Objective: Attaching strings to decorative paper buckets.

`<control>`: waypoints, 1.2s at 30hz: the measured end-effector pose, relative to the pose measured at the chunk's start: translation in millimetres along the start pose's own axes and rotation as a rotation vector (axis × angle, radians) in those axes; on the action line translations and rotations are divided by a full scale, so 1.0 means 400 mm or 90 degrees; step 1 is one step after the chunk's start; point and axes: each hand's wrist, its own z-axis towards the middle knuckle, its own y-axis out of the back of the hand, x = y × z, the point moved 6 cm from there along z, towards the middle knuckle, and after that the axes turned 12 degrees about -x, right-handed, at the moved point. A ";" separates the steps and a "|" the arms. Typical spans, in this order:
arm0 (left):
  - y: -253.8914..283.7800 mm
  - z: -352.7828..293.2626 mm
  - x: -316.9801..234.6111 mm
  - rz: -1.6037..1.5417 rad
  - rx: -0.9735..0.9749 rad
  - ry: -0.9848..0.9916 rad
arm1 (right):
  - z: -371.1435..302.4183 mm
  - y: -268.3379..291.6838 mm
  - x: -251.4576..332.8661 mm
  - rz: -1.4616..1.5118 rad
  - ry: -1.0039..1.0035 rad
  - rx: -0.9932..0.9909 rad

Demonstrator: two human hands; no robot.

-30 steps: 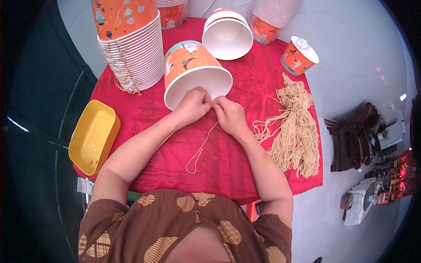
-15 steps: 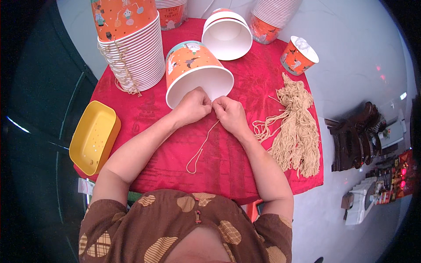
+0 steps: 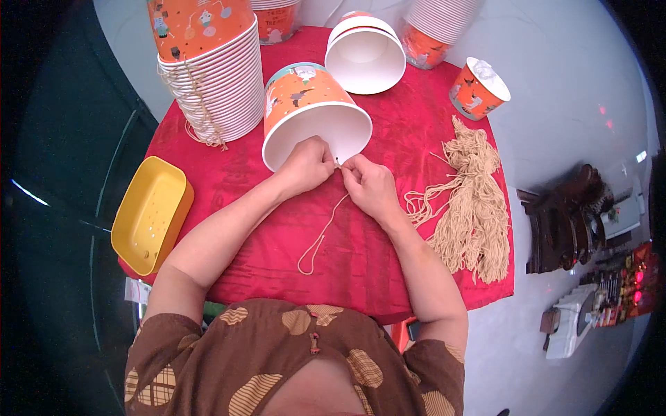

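Observation:
An orange paper bucket (image 3: pixel 309 89) with a white inside lies tipped on the table, its mouth facing me. My left hand (image 3: pixel 309 166) reaches over the lower rim, with thumb and fingers pinched together on a thin beige string (image 3: pixel 323 229). Right beside it, my right hand (image 3: pixel 371 182) pinches the same string at the rim's edge. The fingertips are almost touching, and a small dark spot shows on the rim between them. From the right hand the string's loose end trails down the red cloth and doubles back in a narrow loop.
A tall stack of buckets (image 3: pixel 215 90) with strings hanging off it stands at left, above a yellow bin (image 3: pixel 151 215). Two nested buckets (image 3: pixel 364 62) lie behind. On the right are a bundle of beige strings (image 3: pixel 475 208) and a small orange cup (image 3: pixel 476 90) holding clear plastic.
My right hand has shifted slightly right, leaving a small gap between the fingertips at the rim. The whole view has moved a little; the bucket stays in place.

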 end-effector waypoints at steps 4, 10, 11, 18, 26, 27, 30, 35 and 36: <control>0.006 0.001 0.000 0.005 -0.027 -0.029 | 0.001 -0.003 0.009 -0.053 0.028 0.030; 0.007 0.001 0.007 0.021 -0.036 -0.002 | -0.001 -0.004 0.009 -0.072 0.051 0.027; 0.006 0.001 0.007 0.022 -0.035 -0.003 | -0.001 -0.003 0.009 -0.072 0.050 0.027; 0.004 -0.008 0.008 0.025 -0.086 -0.014 | -0.007 -0.003 0.017 -0.102 0.081 0.033; 0.000 -0.012 -0.017 0.073 -0.155 -0.066 | -0.014 -0.007 0.019 -0.088 0.112 0.036; -0.002 -0.010 -0.019 0.080 -0.127 -0.047 | -0.015 -0.006 0.021 -0.071 0.123 0.031; -0.011 -0.004 -0.018 0.101 -0.102 -0.029 | -0.015 -0.004 0.031 -0.053 0.139 0.034; -0.018 0.000 -0.015 0.113 -0.111 -0.039 | -0.017 -0.011 0.036 -0.064 0.164 0.046; -0.015 -0.003 -0.011 0.110 -0.133 -0.043 | -0.018 -0.012 0.039 -0.069 0.162 0.046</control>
